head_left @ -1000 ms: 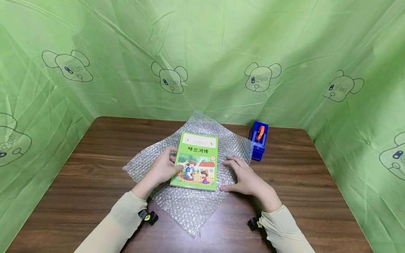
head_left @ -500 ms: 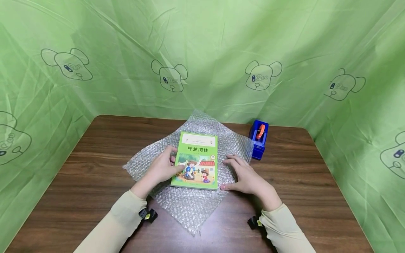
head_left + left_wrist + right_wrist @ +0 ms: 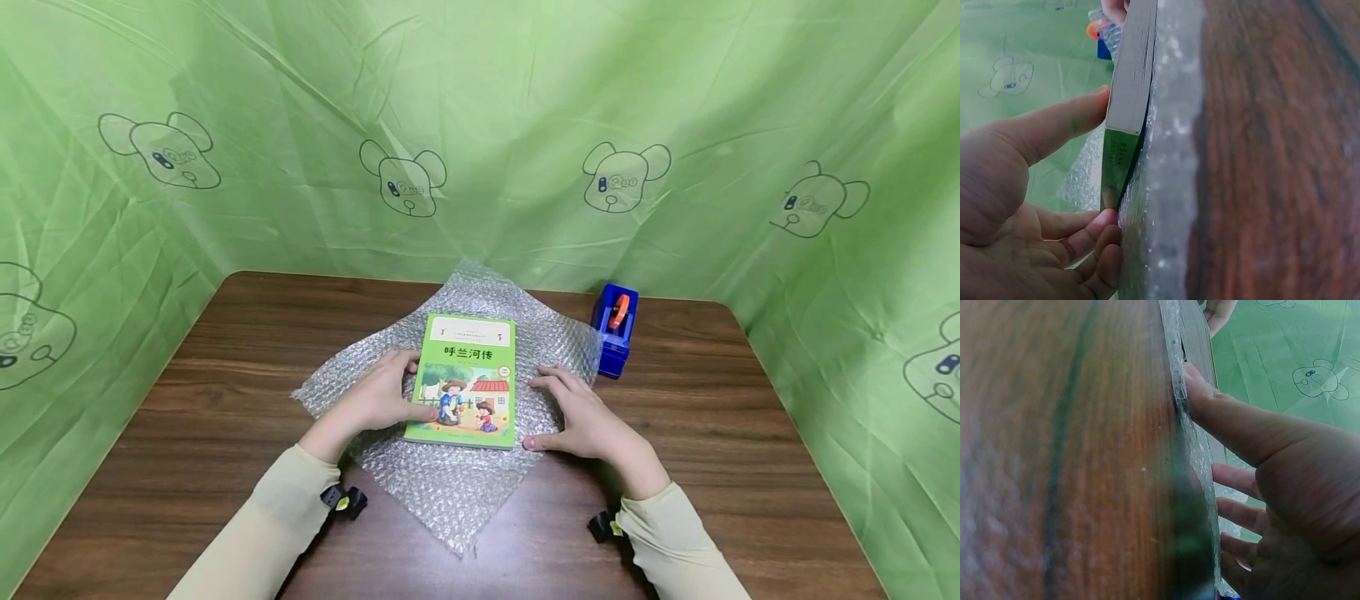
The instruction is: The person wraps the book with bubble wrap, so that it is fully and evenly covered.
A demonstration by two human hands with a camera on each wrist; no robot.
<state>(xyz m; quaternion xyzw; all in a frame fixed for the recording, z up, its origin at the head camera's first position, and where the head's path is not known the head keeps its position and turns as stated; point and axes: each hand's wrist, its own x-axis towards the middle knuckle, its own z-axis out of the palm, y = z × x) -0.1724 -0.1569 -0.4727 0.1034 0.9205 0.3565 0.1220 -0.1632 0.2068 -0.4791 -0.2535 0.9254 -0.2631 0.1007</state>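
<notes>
"Begin at the left. Where does the paperback (image 3: 468,379) lie?"

"Immediately right of the left hand (image 3: 378,396), flat on the bubble wrap (image 3: 450,492), its long axis running away from the person. The left hand is nearer: it makes contact."

"State of that grip?"

"Wide between thumb and fingers. The thumb touches the front cover near its lower left corner; fingertips meet the spine (image 3: 1110,156). How firmly they press, I cannot tell."

"And the other side?"

"The right hand (image 3: 585,421) is across the paperback, just apart from its right edge. Also wide, thumb well apart from the fingers, it holds nothing; the thumb tip is at the edge of the bubble wrap."

"Anything further right?"

"A blue tape dispenser (image 3: 613,358), beyond the right hand and farther from the person."
</notes>
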